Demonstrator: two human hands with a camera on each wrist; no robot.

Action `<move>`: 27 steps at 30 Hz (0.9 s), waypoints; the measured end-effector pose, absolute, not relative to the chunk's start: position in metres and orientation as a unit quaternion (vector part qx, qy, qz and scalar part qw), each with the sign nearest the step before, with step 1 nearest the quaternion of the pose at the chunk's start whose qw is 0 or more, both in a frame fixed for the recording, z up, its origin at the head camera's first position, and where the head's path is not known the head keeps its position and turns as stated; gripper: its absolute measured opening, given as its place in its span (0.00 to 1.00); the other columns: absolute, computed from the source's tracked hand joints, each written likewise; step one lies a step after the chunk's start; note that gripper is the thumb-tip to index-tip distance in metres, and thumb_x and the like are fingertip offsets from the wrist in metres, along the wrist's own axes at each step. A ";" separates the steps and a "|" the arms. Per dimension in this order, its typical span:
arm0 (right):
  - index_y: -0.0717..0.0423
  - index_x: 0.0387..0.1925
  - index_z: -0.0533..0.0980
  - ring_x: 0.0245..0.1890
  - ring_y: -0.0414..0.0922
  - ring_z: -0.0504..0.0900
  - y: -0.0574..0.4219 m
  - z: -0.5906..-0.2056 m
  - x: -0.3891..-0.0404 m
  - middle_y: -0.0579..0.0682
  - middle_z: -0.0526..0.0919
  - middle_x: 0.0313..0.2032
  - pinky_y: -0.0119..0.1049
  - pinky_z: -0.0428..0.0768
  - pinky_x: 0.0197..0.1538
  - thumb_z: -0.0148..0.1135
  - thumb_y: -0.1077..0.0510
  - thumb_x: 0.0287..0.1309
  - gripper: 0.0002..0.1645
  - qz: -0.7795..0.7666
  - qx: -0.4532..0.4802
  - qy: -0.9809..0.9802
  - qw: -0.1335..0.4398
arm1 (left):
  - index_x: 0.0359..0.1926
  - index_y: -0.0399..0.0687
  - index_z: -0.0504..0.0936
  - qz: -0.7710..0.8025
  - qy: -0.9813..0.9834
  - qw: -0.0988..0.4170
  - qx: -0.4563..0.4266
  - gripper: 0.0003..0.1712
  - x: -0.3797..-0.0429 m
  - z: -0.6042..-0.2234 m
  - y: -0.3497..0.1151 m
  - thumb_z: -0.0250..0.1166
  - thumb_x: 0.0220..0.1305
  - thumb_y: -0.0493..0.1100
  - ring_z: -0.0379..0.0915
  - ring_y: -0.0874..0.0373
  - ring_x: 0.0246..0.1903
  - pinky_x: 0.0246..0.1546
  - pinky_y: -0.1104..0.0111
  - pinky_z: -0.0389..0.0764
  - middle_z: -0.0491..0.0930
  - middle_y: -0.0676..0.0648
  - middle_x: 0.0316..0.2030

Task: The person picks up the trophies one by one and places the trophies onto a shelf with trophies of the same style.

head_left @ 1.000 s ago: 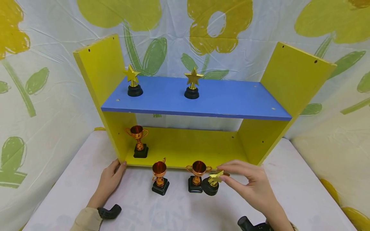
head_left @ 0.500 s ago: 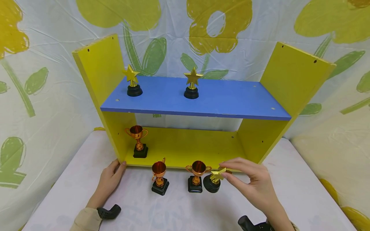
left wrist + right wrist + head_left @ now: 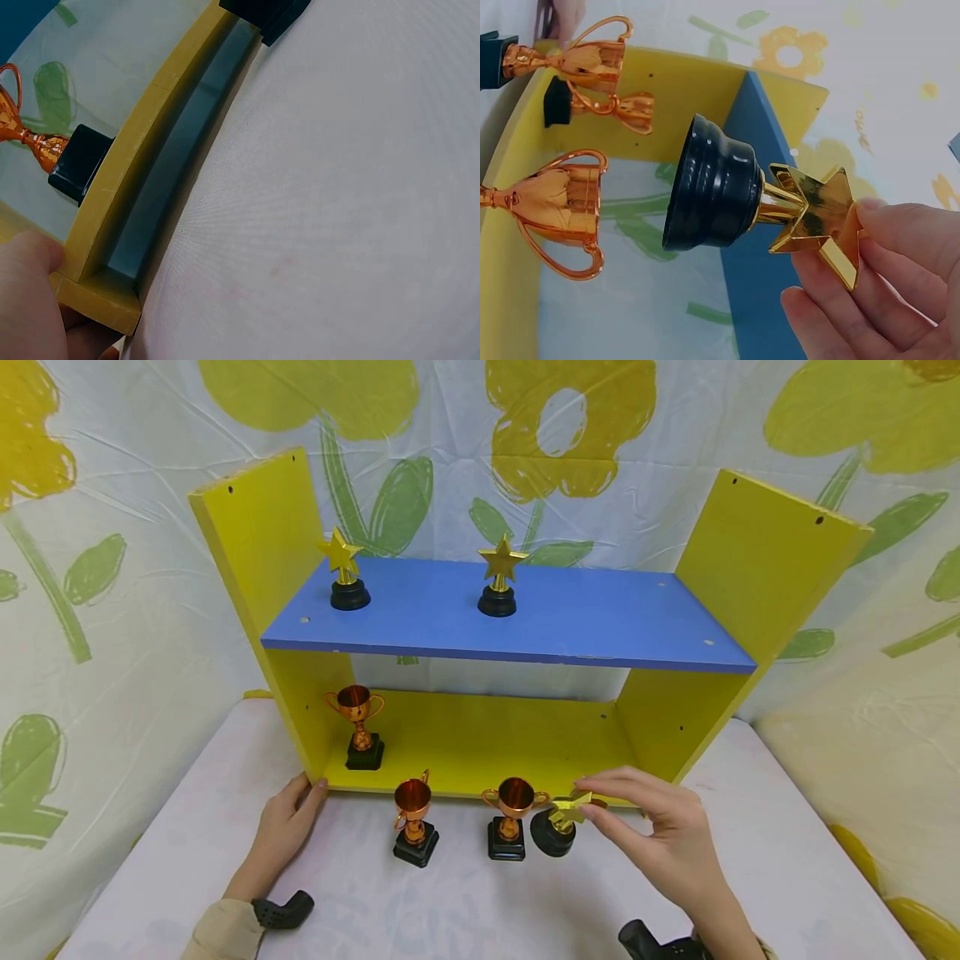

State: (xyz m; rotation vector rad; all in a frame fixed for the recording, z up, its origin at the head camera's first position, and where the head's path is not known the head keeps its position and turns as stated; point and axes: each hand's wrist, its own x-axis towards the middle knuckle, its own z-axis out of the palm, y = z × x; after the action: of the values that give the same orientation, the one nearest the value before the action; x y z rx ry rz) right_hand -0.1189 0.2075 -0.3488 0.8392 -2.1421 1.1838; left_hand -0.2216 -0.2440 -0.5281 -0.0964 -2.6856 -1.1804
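Observation:
My right hand [image 3: 660,831] pinches a gold star trophy [image 3: 558,822] by its star. In the right wrist view, the star trophy [image 3: 720,187] shows its round black base turned away from the fingers. Just left of it, a bronze cup trophy [image 3: 510,814] stands on the table, and another cup trophy [image 3: 415,818] stands further left. My left hand [image 3: 285,818] holds the lower left corner of the yellow and blue shelf [image 3: 510,647]. The left wrist view has its thumb on the yellow board [image 3: 105,202], with other fingers under the corner.
Two star trophies stand on the blue upper board, one at the left [image 3: 345,568] and one near the middle [image 3: 500,578]. A cup trophy [image 3: 362,727] occupies the left end of the yellow lower board. Cloth with printed flowers hangs behind; a white cloth [image 3: 465,910] covers the table.
My right hand has shifted slightly right and toward the shelf with the star trophy, whose base now sits a little further from the neighbouring cup. The left hand stays at the shelf corner.

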 end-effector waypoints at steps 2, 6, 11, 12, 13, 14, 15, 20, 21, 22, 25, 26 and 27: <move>0.59 0.44 0.85 0.40 0.39 0.84 0.209 -0.350 -0.120 0.50 0.87 0.38 0.24 0.80 0.47 0.72 0.81 0.39 0.28 0.445 0.318 -0.788 0.283 | 0.66 0.38 0.71 -0.400 -0.910 0.101 -0.033 0.31 -0.222 -0.528 -0.244 0.49 0.77 0.57 0.68 0.34 0.62 0.62 0.40 0.67 0.73 0.33 0.63; 0.62 0.43 0.85 0.40 0.39 0.84 0.211 -0.351 -0.122 0.52 0.87 0.38 0.24 0.81 0.46 0.72 0.81 0.38 0.26 0.455 0.327 -0.773 0.298 | 0.66 0.38 0.70 -0.401 -0.910 0.099 -0.033 0.31 -0.222 -0.527 -0.244 0.49 0.77 0.57 0.68 0.35 0.63 0.62 0.40 0.66 0.72 0.33 0.63; 0.66 0.42 0.84 0.40 0.40 0.85 0.213 -0.349 -0.122 0.54 0.87 0.38 0.25 0.81 0.45 0.72 0.80 0.40 0.23 0.465 0.332 -0.763 0.303 | 0.65 0.37 0.71 -0.404 -0.908 0.104 -0.036 0.30 -0.221 -0.528 -0.244 0.50 0.77 0.57 0.70 0.35 0.61 0.61 0.40 0.68 0.74 0.33 0.62; 0.67 0.42 0.84 0.40 0.40 0.85 0.214 -0.349 -0.122 0.54 0.87 0.38 0.25 0.81 0.45 0.71 0.80 0.40 0.23 0.466 0.333 -0.761 0.304 | 0.65 0.37 0.71 -0.404 -0.908 0.105 -0.037 0.30 -0.221 -0.528 -0.244 0.50 0.77 0.56 0.70 0.36 0.61 0.60 0.40 0.68 0.74 0.33 0.61; 0.66 0.42 0.84 0.40 0.40 0.84 0.214 -0.349 -0.122 0.54 0.87 0.39 0.24 0.81 0.45 0.72 0.80 0.41 0.22 0.467 0.331 -0.761 0.305 | 0.64 0.37 0.72 -0.405 -0.908 0.106 -0.037 0.30 -0.221 -0.528 -0.244 0.50 0.77 0.56 0.70 0.36 0.60 0.60 0.40 0.68 0.74 0.33 0.61; 0.67 0.42 0.84 0.40 0.40 0.84 0.214 -0.349 -0.123 0.55 0.87 0.39 0.25 0.81 0.45 0.71 0.80 0.41 0.21 0.473 0.333 -0.756 0.305 | 0.65 0.37 0.71 -0.404 -0.908 0.106 -0.038 0.30 -0.221 -0.528 -0.244 0.50 0.77 0.56 0.70 0.36 0.61 0.60 0.40 0.68 0.74 0.33 0.61; 0.68 0.42 0.84 0.40 0.40 0.84 0.215 -0.349 -0.123 0.55 0.87 0.39 0.25 0.81 0.45 0.71 0.80 0.42 0.21 0.478 0.335 -0.753 0.305 | 0.64 0.37 0.72 -0.405 -0.908 0.105 -0.038 0.30 -0.221 -0.527 -0.243 0.50 0.77 0.56 0.70 0.36 0.61 0.60 0.40 0.68 0.74 0.33 0.61; 0.71 0.42 0.83 0.41 0.42 0.84 0.216 -0.349 -0.124 0.58 0.87 0.39 0.25 0.81 0.45 0.70 0.81 0.43 0.20 0.501 0.343 -0.736 0.299 | 0.66 0.38 0.71 -0.403 -0.909 0.101 -0.036 0.31 -0.220 -0.526 -0.244 0.50 0.77 0.57 0.69 0.35 0.62 0.62 0.40 0.67 0.73 0.33 0.63; 0.71 0.42 0.83 0.41 0.42 0.84 0.216 -0.349 -0.124 0.57 0.87 0.39 0.25 0.82 0.45 0.70 0.81 0.43 0.20 0.499 0.339 -0.739 0.300 | 0.66 0.38 0.70 -0.403 -0.909 0.100 -0.035 0.31 -0.220 -0.526 -0.244 0.49 0.77 0.57 0.68 0.35 0.62 0.62 0.40 0.67 0.73 0.33 0.63; 0.71 0.42 0.83 0.41 0.42 0.84 0.216 -0.349 -0.124 0.57 0.87 0.39 0.25 0.82 0.45 0.70 0.81 0.42 0.20 0.500 0.338 -0.739 0.300 | 0.66 0.38 0.70 -0.402 -0.909 0.099 -0.035 0.31 -0.221 -0.526 -0.244 0.49 0.77 0.57 0.68 0.35 0.62 0.62 0.40 0.67 0.72 0.33 0.63; 0.71 0.42 0.83 0.41 0.42 0.84 0.216 -0.349 -0.123 0.57 0.87 0.39 0.25 0.82 0.45 0.70 0.82 0.42 0.21 0.500 0.333 -0.741 0.300 | 0.66 0.38 0.71 -0.401 -0.910 0.099 -0.035 0.31 -0.221 -0.527 -0.244 0.49 0.77 0.57 0.69 0.35 0.62 0.62 0.40 0.67 0.73 0.33 0.63; 0.72 0.42 0.83 0.41 0.42 0.84 0.216 -0.349 -0.123 0.57 0.87 0.40 0.25 0.82 0.45 0.69 0.82 0.42 0.21 0.501 0.332 -0.741 0.299 | 0.65 0.38 0.71 -0.402 -0.910 0.100 -0.035 0.31 -0.221 -0.527 -0.244 0.49 0.77 0.57 0.69 0.35 0.62 0.62 0.40 0.67 0.73 0.33 0.62; 0.72 0.42 0.82 0.41 0.42 0.84 0.216 -0.349 -0.123 0.57 0.87 0.40 0.25 0.82 0.45 0.69 0.82 0.42 0.21 0.502 0.333 -0.740 0.299 | 0.65 0.38 0.71 -0.402 -0.909 0.100 -0.035 0.30 -0.221 -0.527 -0.244 0.49 0.77 0.57 0.69 0.35 0.62 0.61 0.40 0.67 0.73 0.34 0.62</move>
State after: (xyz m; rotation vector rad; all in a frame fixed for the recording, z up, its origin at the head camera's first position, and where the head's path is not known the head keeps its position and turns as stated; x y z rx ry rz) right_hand -0.1234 0.2155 -0.3486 0.8855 -1.9645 1.3345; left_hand -0.2212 -0.2441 -0.5272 -0.1047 -2.6875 -1.1884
